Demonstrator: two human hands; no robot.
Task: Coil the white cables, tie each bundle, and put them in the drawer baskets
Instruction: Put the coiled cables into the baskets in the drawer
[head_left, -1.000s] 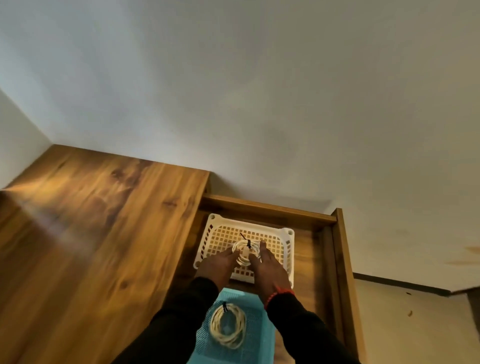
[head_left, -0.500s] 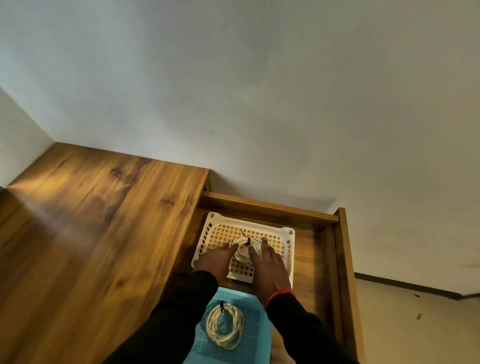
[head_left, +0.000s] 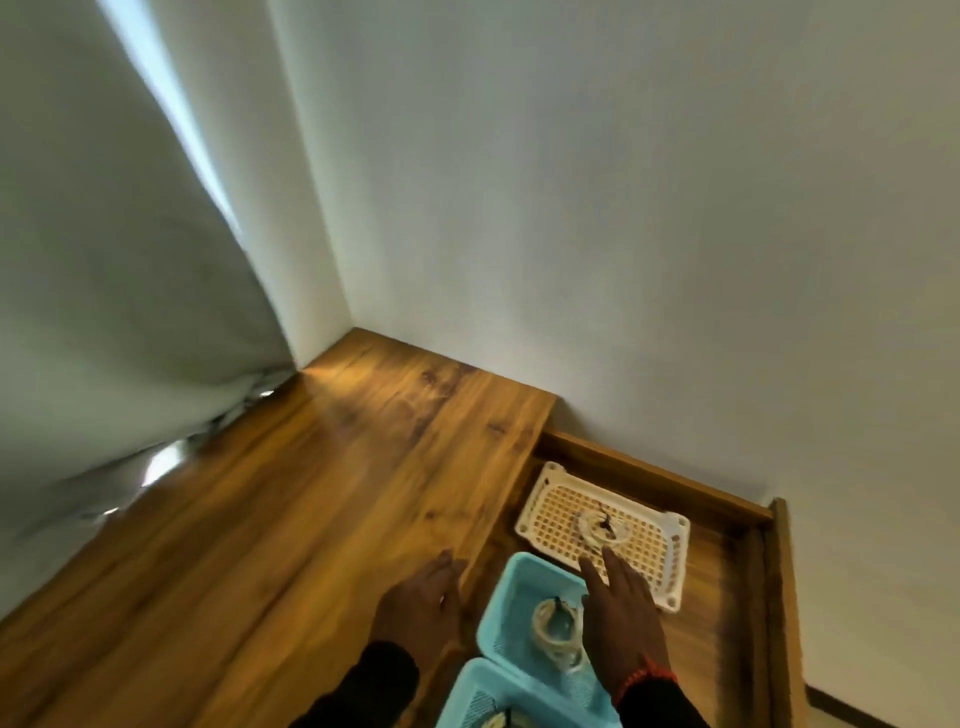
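White walls meet above your wooden desk (head_left: 270, 519); beside it, the open drawer (head_left: 727, 571) holds a white basket (head_left: 670, 566) and blue basket (head_left: 511, 587), a tied cable coil (head_left: 602, 527) in each. Your left hand (head_left: 418, 605) rests slack at the desk edge. Your right hand (head_left: 621, 608) hovers, fingers spread, empty, above the baskets.

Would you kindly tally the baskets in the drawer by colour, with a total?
White basket: 1
Blue baskets: 2, the middle one and the nearest one, cut off by the frame's bottom edge
Total: 3
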